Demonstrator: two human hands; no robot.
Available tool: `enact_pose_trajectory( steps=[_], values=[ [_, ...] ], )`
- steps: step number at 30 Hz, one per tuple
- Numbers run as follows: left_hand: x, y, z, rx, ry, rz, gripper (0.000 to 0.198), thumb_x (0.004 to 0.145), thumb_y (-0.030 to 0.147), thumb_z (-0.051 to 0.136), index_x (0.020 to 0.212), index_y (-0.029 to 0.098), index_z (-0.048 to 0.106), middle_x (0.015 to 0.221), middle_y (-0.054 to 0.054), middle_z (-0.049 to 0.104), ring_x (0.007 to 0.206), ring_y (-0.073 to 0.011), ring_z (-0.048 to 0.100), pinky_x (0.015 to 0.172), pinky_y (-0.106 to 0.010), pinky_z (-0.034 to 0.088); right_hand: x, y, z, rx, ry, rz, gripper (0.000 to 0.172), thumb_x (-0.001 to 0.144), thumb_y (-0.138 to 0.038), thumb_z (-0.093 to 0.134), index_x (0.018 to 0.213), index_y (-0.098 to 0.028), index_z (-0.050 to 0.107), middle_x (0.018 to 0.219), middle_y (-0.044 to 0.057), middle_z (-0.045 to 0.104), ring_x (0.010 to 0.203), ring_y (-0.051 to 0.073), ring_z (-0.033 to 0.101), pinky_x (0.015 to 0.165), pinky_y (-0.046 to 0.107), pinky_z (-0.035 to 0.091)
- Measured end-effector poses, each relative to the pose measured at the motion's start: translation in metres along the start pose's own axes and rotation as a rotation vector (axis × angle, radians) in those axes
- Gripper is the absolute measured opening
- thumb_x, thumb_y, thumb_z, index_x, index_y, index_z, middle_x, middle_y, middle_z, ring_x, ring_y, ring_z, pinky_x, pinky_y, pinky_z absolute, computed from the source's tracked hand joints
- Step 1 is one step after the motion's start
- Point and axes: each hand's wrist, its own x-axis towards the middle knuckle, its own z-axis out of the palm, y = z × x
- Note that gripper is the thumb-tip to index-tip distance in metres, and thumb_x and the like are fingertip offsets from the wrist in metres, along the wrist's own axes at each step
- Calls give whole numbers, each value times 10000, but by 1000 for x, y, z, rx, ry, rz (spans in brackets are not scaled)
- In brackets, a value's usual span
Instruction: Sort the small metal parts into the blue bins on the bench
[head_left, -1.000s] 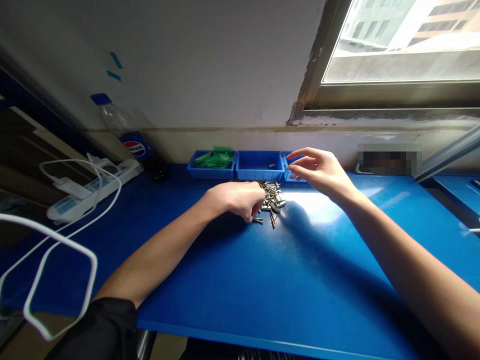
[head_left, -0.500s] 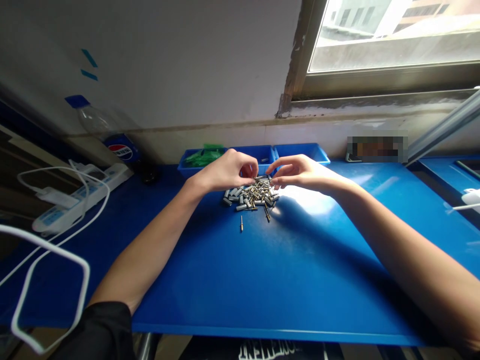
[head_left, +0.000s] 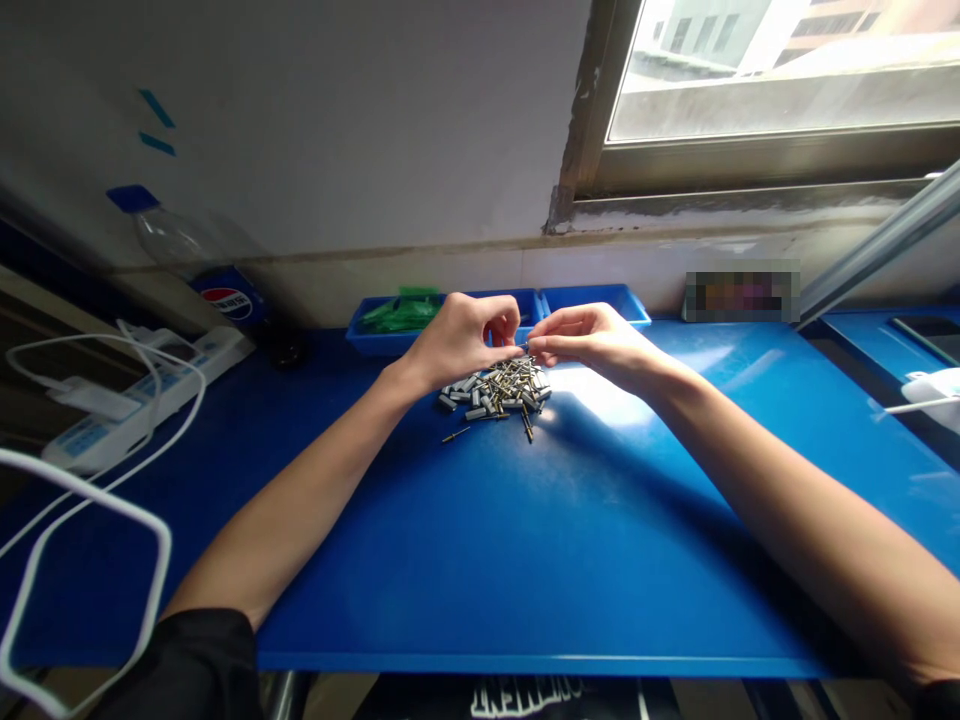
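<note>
A pile of small metal parts (head_left: 501, 388) lies on the blue table, mixing slim brass-and-silver pins with short silver cylinders. Just above its far side, my left hand (head_left: 469, 335) is closed in a pinch, thumb against fingers. My right hand (head_left: 589, 340) pinches from the other side, its fingertips almost meeting those of the left. A tiny dark bit shows between the fingertips, too small to name. One loose pin (head_left: 456, 435) lies apart, front left of the pile, and another pin (head_left: 528, 425) sticks out at the front.
Blue bins (head_left: 596, 300) line the wall behind my hands; the left one holds green plastic (head_left: 401, 312). At left are a cola bottle (head_left: 232, 295), a white power strip (head_left: 142, 400) and a looping white cable (head_left: 161, 560). A phone-like dark slab (head_left: 930, 338) lies far right.
My right hand has closed from parted fingers into a pinch and met my left fingertips above the pile. The loose pin has turned and shifted left. The view has moved slightly.
</note>
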Motion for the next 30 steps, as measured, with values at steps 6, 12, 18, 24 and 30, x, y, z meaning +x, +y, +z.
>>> enact_pose_trajectory(
  steps=[6, 12, 18, 24, 30],
  values=[
    [-1, 4, -11, 44, -257, -116, 216, 816, 325, 785, 888, 158, 669, 761, -10, 714, 677, -129, 636, 622, -225, 429, 3, -2, -5, -201, 238, -35, 209, 736, -350, 858, 838, -174, 808, 762, 68, 775, 704, 207, 726, 747, 365, 620],
    [-8, 5, -28, 217, -747, -265, 277, 646, 210, 814, 873, 202, 655, 778, 17, 705, 662, -144, 611, 547, -228, 349, 6, 6, -17, -334, 536, -111, 276, 760, -340, 808, 983, -178, 795, 865, 96, 800, 790, 252, 777, 714, 375, 627],
    [-10, 15, -17, 304, -817, -312, 389, 584, 109, 745, 937, 229, 635, 821, 17, 687, 661, -169, 579, 541, -259, 318, 8, 6, -12, -251, 426, -45, 237, 780, -347, 795, 935, -170, 765, 836, 92, 789, 756, 218, 766, 678, 330, 622],
    [-10, 19, -9, 360, -823, -298, 411, 572, 52, 655, 943, 223, 626, 852, 0, 677, 669, -170, 573, 552, -259, 307, 8, 3, -8, -195, 385, 5, 226, 769, -336, 827, 897, -164, 755, 832, 94, 788, 717, 192, 738, 657, 313, 608],
    [-11, 10, -21, 204, -796, -265, 405, 598, 76, 658, 980, 213, 663, 848, 8, 677, 674, -149, 592, 539, -229, 348, 8, 4, -8, -184, 358, 13, 192, 774, -314, 821, 886, -178, 747, 886, 94, 803, 720, 185, 737, 659, 305, 608]
  ],
)
